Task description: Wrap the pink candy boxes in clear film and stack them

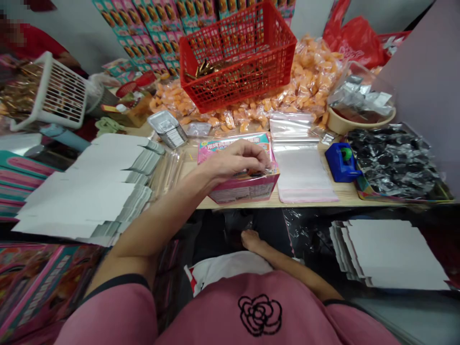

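L hand (244, 158) at top of pink box (246, 192), box nr table's (345, 194) front edge, fingers curled, grip unclear, R hand (250, 238) curled below tabletop level, grip likewise unclear, clear bags (305, 170) R of box

Packing workshop, small-scale: wooden worktable (347, 192) loaded with bagged orange pieces (312, 62), red plastic crate (244, 79), blue tape dispenser (337, 165); flat cartons (397, 249) piled nearby, matching printed boxes (158, 40) stacked behind.

Bskt (244, 81) behind box (247, 189), tape disp. (339, 167) R of bags (305, 175)
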`<state>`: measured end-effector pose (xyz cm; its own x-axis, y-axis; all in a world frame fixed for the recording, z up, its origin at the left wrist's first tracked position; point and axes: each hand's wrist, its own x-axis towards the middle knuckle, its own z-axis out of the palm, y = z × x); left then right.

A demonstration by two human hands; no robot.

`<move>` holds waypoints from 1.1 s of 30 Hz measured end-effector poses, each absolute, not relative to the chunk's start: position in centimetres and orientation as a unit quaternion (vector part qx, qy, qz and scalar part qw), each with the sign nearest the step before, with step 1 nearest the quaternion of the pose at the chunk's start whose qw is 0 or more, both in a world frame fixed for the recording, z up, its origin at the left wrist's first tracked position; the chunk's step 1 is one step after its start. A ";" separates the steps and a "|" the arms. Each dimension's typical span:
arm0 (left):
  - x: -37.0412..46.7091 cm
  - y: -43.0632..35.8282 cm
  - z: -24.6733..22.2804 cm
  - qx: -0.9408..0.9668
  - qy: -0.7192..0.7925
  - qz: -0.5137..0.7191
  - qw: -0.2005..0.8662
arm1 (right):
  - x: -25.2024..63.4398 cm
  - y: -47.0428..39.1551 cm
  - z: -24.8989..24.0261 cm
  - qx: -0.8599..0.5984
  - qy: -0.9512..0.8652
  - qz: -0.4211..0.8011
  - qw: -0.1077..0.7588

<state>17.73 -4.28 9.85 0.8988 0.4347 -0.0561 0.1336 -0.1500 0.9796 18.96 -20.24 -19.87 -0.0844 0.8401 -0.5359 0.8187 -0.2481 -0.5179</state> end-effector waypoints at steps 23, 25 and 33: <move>17.4 -4.6 9.0 0.753 0.221 0.150 0.602 | 36.3 -20.3 -0.7 -0.526 -0.401 0.416 0.624; 17.3 -4.7 8.9 0.753 0.224 0.158 0.598 | 35.9 -20.2 0.4 -0.554 -0.435 0.390 0.593; 17.2 -5.3 9.5 0.778 0.209 0.193 0.560 | 35.6 -20.2 0.7 -0.592 -0.441 0.364 0.568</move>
<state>17.19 -5.27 9.54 0.8386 0.5407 0.0663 0.1088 -0.2855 0.9522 35.64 -20.19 0.71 0.3468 0.9353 0.0699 0.1083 0.0341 -0.9935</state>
